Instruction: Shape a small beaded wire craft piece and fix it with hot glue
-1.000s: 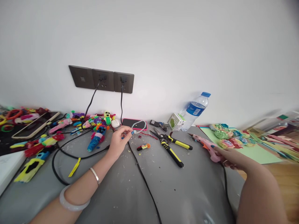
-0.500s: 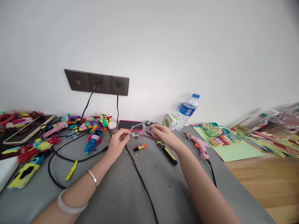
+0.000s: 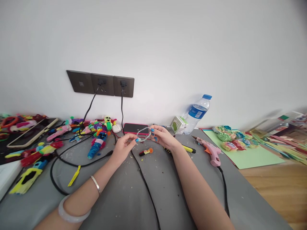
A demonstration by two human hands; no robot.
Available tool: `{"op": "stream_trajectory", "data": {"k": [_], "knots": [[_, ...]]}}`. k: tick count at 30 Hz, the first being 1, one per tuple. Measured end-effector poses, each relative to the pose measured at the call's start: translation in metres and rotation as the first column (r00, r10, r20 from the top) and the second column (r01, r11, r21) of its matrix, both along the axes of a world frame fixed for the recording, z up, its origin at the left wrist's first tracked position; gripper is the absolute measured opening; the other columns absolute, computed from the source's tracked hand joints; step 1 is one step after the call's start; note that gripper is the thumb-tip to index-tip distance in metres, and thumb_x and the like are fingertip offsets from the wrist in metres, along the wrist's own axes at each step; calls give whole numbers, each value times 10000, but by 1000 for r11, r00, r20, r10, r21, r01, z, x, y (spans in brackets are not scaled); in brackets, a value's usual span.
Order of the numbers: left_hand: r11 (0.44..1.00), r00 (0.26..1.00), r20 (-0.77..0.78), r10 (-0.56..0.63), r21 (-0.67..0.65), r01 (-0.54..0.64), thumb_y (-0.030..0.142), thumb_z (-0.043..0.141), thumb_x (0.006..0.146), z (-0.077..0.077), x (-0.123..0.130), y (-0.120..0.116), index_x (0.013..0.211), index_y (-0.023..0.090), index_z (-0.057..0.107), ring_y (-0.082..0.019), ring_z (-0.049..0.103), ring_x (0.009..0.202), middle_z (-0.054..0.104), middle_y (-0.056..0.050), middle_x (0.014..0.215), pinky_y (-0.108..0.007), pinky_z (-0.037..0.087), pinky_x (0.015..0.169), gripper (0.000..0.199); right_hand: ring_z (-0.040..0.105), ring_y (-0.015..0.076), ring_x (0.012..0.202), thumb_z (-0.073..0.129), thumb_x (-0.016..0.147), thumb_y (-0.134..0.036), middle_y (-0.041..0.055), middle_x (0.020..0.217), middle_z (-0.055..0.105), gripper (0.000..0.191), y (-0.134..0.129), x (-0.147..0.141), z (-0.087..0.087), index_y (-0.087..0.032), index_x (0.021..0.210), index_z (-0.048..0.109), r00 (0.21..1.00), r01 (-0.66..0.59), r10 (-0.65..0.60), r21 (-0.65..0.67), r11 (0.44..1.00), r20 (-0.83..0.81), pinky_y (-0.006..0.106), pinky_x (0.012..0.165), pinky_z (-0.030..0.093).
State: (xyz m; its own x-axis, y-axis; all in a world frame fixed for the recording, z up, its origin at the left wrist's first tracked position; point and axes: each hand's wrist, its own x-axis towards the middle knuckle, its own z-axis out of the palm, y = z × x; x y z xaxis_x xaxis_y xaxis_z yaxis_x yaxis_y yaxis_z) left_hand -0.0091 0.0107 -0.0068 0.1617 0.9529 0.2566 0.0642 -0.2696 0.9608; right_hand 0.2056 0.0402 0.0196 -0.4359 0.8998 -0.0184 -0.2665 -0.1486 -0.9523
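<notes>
A small clear beaded loop (image 3: 143, 139) hangs between my two hands above the grey table. My left hand (image 3: 125, 146) pinches its left side between thumb and fingertips. On the loop's right side, my right hand (image 3: 161, 137) holds it with closed fingers. Just below lies a small orange, yellow and black fuzzy piece (image 3: 145, 152). Black and yellow pliers (image 3: 189, 149) rest on the table, partly covered by my right wrist. A phone with a pink edge (image 3: 136, 128) lies behind the loop.
Colourful fuzzy figures (image 3: 97, 145) and black cables are at left. A water bottle (image 3: 198, 113) and small box (image 3: 178, 125) stand by the wall. At right are a pink glue gun (image 3: 211, 151), green paper (image 3: 259, 156) with crumpled flowers, and paper strips.
My right hand has closed on the loop's right side. The pliers have shifted right and lie at a different angle, partly under my right wrist. The view has moved slightly.
</notes>
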Motion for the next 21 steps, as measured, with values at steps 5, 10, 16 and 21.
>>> {"op": "stream_trajectory", "data": {"k": [5,10,16,21], "knots": [[997,998,24,56,51,-57,356,614,826,1,0,-1,820,183,673,-212,617,948,656,-94,1025,-256,500,684,183,328,85,529,766,776,-381,-51,595,409,268,3,0,-4,-182,799,589,997,-2,3,26,1000,-73,246,517,250],[987,988,42,146,58,-149,355,602,835,0,-2,-1,918,200,684,-197,605,914,646,-87,1066,-233,473,626,194,290,94,545,786,745,-377,-52,618,332,293,1,-5,0,-192,750,559,990,54,-49,28,998,-131,247,505,245],[965,963,58,262,-17,-261,378,629,812,-1,-3,1,875,192,652,-162,566,736,647,-39,837,-238,425,598,198,265,90,557,775,770,-355,-48,652,284,323,1,-7,4,-185,693,511,981,56,-49,29,998,-189,244,505,228],[986,983,85,164,-46,-161,476,570,857,2,0,-3,770,186,655,-147,531,652,634,-33,753,-242,411,569,314,270,90,556,767,773,-370,-43,656,309,322,2,-10,2,-187,701,511,987,38,-34,25,999,-159,242,503,238]]}}
